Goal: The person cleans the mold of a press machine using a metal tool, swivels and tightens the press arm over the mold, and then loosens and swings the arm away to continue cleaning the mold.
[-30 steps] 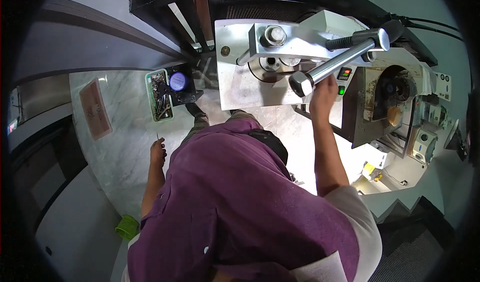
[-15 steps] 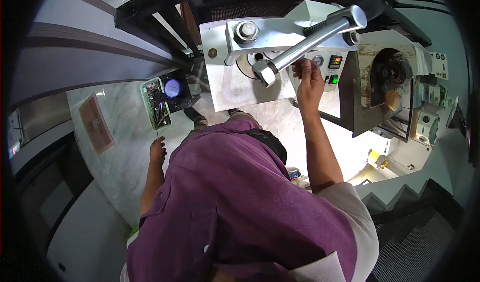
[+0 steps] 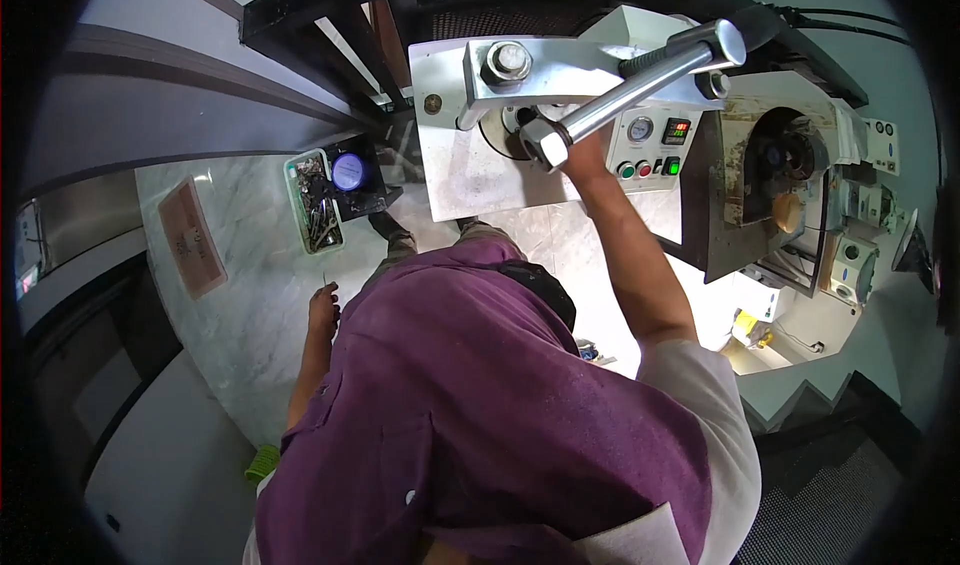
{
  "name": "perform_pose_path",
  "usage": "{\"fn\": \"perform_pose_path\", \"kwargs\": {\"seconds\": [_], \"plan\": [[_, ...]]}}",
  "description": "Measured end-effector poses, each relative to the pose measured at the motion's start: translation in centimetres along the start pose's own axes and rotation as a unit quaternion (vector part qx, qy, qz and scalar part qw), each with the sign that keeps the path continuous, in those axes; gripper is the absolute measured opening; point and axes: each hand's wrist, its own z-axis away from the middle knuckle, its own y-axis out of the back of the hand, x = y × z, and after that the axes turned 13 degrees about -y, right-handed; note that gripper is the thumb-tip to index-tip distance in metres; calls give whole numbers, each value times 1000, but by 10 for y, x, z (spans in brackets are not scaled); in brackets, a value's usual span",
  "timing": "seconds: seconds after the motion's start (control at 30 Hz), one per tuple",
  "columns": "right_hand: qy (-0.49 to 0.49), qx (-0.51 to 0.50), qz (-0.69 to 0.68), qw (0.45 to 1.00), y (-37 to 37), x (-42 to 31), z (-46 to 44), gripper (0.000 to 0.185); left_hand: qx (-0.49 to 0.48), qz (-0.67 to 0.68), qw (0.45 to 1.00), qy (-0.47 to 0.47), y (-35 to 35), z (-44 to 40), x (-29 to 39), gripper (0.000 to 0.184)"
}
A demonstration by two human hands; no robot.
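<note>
your left hand (image 3: 322, 313) hangs low at your left side, well apart from the machine, its fingers closed on a thin pointed thing (image 3: 325, 279) that juts up past them; it is too small to name. just beyond that hand, the green-rimmed tray (image 3: 297, 205) lies beside the purple lid (image 3: 348, 172).

your right arm reaches forward, and it's much the nearer of the two to the steel handle bar (image 3: 635, 95). your right hand (image 3: 586, 159) is beneath the bar, close to its hexagonal end (image 3: 546, 145). the bar hides your fingers, so you can't tell from here whether they are clenched, loose or around something, nor whether they touch the metal.

the bar's long axis slants across your reach: the hexagonal end is on your side and to the left, the other end farther away and to the right. so most of its length lies forward and right of your grip, while the round chamber (image 3: 495, 137) lies to the left of it, partly under the crossbeam (image 3: 560, 83). the control panel (image 3: 651, 153) is just to the right of your hand, on the white machine's front.
</note>
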Motion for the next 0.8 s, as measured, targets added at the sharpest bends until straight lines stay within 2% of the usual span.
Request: {"fn": "perform_pose_path", "kwargs": {"seconds": [0.03, 0.07, 0.13, 0.2, 0.27, 0.3, 0.33, 0.4, 0.43, 0.47, 0.5, 0.53, 0.57, 0.6, 0.63, 0.7, 0.73, 0.8], "plan": [[47, -15, -15, 999, 5, -5, -2, 20, 2, 0, 1000, 1, 1, 1, -5, 28], [51, -15, -18, 998, 6, -13, -6, 20, 5, 8, 1000, 10, 2, -1, -8, 28], [25, -46, -85, 995, 8, -29, -8, 21, 11, 18, 1000, 20, 3, -3, -4, 28], [21, -28, -61, 998, 7, -28, -5, 20, 41, 59, 994, 80, -1, 10, 24, 29], [23, 0, -127, 992, -7, -12, -4, 19, 36, 37, 997, 53, -5, 16, 39, 28], [109, 44, 192, 974, -4, -8, -4, 18, 38, 51, 996, 58, -7, 18, 48, 28], [124, 56, 184, 973, -3, -6, -10, 17, 38, 65, 995, 62, -7, 17, 53, 27], [9, 18, 77, 997, -8, 31, -5, 14, 35, 84, 995, 42, -7, 8, 56, 26], [9, 20, 80, 997, 6, 15, -1, 14, 37, 86, 995, 25, -9, 7, 64, 26], [-92, 49, -63, 993, 33, -19, 8, 18, 41, 89, 995, 7, -10, 6, 71, 26], [-189, 77, -203, 958, 49, -40, 18, 24, 42, 77, 996, 3, -11, 3, 78, 29], [-190, 78, -201, 958, 53, -41, 27, 24, 39, 77, 996, 3, -14, 1, 87, 29], [-261, 89, -347, 897, 57, -40, 37, 29, 67, 75, 995, -22, -20, 0, 99, 36], [-323, 101, -483, 808, 61, -40, 47, 34, 94, 71, 992, -48, -25, 1, 113, 44], [-340, 91, -523, 777, 62, -44, 57, 33, 88, 69, 992, -50, -28, 6, 132, 44], [-378, 75, -589, 710, 59, -54, 73, 33, 14, 48, 987, -154, -35, 16, 168, 62], [-386, 73, -627, 673, 56, -59, 78, 32, 11, 45, 987, -156, -43, 13, 176, 62], [-390, 51, -661, 639, 53, -77, 85, 31, -37, 88, 937, -337, -57, 8, 194, 63]]}}
